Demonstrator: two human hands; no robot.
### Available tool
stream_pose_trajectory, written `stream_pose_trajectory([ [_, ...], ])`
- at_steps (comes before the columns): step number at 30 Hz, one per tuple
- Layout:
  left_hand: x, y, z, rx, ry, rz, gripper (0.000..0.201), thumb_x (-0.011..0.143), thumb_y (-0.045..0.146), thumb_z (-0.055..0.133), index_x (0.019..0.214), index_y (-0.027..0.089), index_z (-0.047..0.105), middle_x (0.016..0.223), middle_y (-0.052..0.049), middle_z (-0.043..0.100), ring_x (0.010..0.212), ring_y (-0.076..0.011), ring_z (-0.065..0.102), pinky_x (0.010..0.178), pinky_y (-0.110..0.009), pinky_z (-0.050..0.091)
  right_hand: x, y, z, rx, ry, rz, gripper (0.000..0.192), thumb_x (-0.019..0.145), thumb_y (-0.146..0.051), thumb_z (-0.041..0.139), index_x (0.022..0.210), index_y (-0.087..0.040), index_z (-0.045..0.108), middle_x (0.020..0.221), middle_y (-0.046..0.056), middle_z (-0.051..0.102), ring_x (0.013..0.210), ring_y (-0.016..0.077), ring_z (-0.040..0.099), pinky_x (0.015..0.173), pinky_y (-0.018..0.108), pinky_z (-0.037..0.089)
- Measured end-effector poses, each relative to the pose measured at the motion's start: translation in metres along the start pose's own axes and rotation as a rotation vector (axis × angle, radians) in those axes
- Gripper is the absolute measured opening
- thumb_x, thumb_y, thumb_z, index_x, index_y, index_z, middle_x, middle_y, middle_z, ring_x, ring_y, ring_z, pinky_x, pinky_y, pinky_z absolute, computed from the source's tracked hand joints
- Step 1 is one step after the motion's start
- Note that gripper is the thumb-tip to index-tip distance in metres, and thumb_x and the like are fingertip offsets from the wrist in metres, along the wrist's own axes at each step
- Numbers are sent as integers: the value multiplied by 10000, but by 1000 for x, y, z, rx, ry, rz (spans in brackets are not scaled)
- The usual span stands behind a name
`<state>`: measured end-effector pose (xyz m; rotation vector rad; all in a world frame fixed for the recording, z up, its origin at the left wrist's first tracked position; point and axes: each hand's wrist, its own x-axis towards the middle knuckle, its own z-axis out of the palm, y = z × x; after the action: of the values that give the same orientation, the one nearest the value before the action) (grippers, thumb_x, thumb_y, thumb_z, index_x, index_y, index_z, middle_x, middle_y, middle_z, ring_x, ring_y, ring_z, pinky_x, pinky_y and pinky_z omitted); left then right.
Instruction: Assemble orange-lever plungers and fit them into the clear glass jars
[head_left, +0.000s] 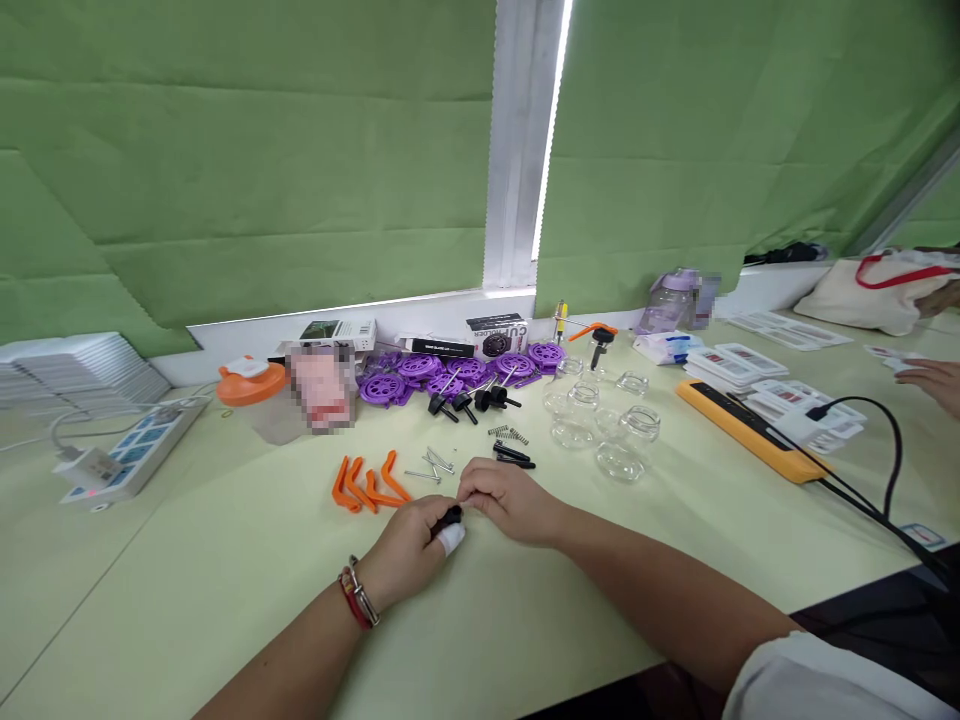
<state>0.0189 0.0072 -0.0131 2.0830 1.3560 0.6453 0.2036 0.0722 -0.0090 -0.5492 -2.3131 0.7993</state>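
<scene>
Small black knob pinched at the fingertips of the left hand, low over the pale green table, with a white wrap on one finger just beneath it. Right hand closed narrow beside it, fingertips meeting at the same spot; whether anything sits between them, impossible to tell. Probably light, hard and stiff plastic, a little slick, so best gripped by the wider head rather than the thin stem. Dark, matte, stubby in look. Nearby: orange clips, loose metal pins, tiny springs, more black knobs, purple wheels and clear glass jars, fragile.
</scene>
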Motion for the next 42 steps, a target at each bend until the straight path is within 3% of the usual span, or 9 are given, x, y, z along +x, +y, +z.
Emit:
stream_pose_trajectory([
  [14,0,-1,0,-15,-3,-4,171,852,280,432,778,168,538,696,2,516,643,-132,460,604,-244,373,1,1,2,-26,-77,-40,210,899,-205,451,945,-196,656,942,43,614,823,122,588,772,233,456],
  [16,0,-1,-1,3,-4,2,175,853,278,426,751,173,523,695,1,510,645,-133,457,598,-245,368,4,13,-4,-88,18,59,211,902,-206,444,950,-195,649,946,46,628,866,138,589,799,249,447],
  [19,0,-1,-2,18,-12,10,182,856,284,420,749,178,522,700,-4,515,645,-137,458,593,-250,366,8,41,-22,-339,214,394,213,885,-164,439,983,-176,628,1001,77,628,922,181,577,814,286,423],
  [23,0,-1,-2,31,-26,5,190,862,293,416,758,180,527,707,-8,528,646,-140,471,590,-252,366,6,75,-41,-607,107,668,232,821,-117,508,1023,-180,603,1037,100,609,938,215,569,737,274,398],
  [28,0,-1,-2,38,-28,4,181,861,286,424,762,181,533,710,-7,538,648,-141,478,591,-249,365,3,90,-39,-662,34,735,213,757,-20,494,851,-177,602,888,101,612,844,217,576,633,258,362],
  [33,0,-1,-3,42,-40,-1,166,859,274,429,780,180,541,718,-10,541,650,-142,473,591,-251,366,4,89,-39,-666,71,764,272,759,-19,460,962,-151,585,919,128,584,797,215,569,617,268,360],
  [37,1,-2,-3,38,-36,11,164,861,269,427,777,180,535,721,-10,540,655,-143,472,596,-253,366,2,75,-42,-518,184,664,458,816,-90,425,1264,-188,428,948,89,557,776,174,546,649,261,384],
  [42,0,-3,-1,19,-28,23,145,849,247,440,750,176,518,716,-3,528,662,-139,466,608,-250,366,-2,39,-15,126,254,378,323,847,-189,432,1169,-201,446,818,4,490,626,100,459,601,225,400],
])
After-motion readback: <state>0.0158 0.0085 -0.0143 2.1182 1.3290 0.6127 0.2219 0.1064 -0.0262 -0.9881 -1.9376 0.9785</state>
